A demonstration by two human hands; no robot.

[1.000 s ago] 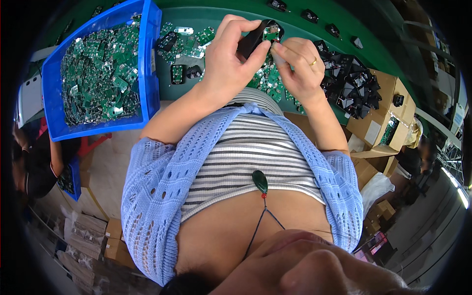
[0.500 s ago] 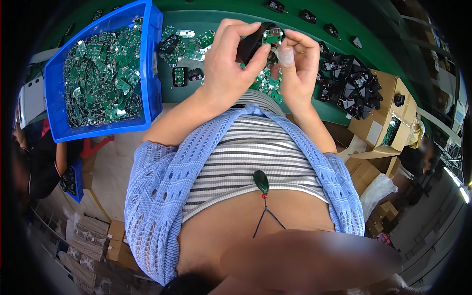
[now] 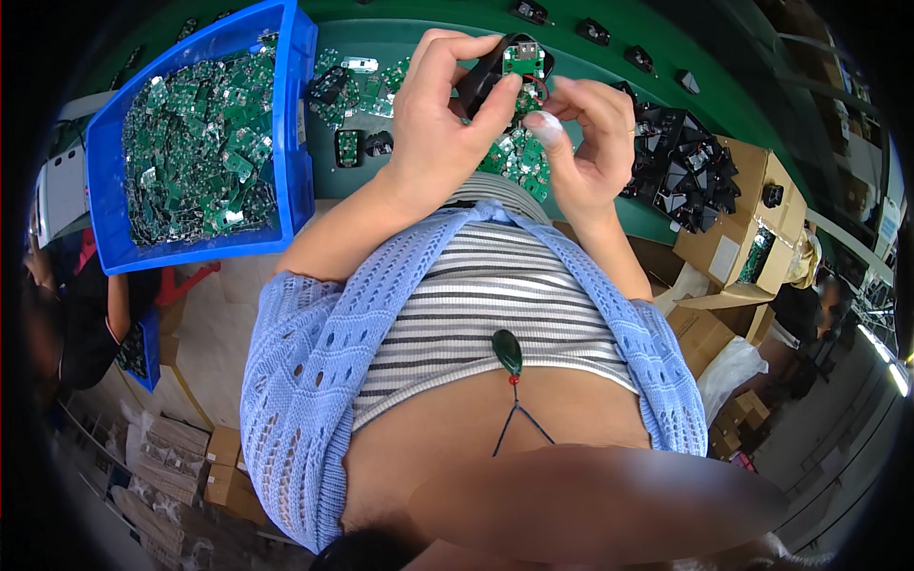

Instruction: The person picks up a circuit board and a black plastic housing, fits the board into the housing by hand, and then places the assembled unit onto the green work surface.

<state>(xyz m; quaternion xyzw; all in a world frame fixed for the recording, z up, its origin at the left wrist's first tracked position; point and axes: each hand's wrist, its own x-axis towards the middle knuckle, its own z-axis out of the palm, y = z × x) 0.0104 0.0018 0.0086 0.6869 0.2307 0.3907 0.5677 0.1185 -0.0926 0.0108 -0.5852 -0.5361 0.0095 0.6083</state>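
Observation:
My left hand [image 3: 440, 114] grips a small black plastic housing [image 3: 481, 81] above the green table [image 3: 657, 57]. A small green circuit board [image 3: 523, 60] sits in the top of that housing. My right hand [image 3: 587, 143] is beside it, thumb and fingertips pinching at the board and a thin red wire just under it. Loose green circuit boards [image 3: 509, 157] lie on the table below my hands.
A blue bin [image 3: 290, 114] full of green circuit boards stands at the left. A heap of black housings [image 3: 690, 171] lies at the right, next to open cardboard boxes [image 3: 738, 252]. Single black parts [image 3: 592, 30] lie along the far edge. Another person [image 3: 67, 314] sits at the left.
Both hands have stayed together over the table. The housing has turned so the green board shows at its top, and my right fingers have closed in on it.

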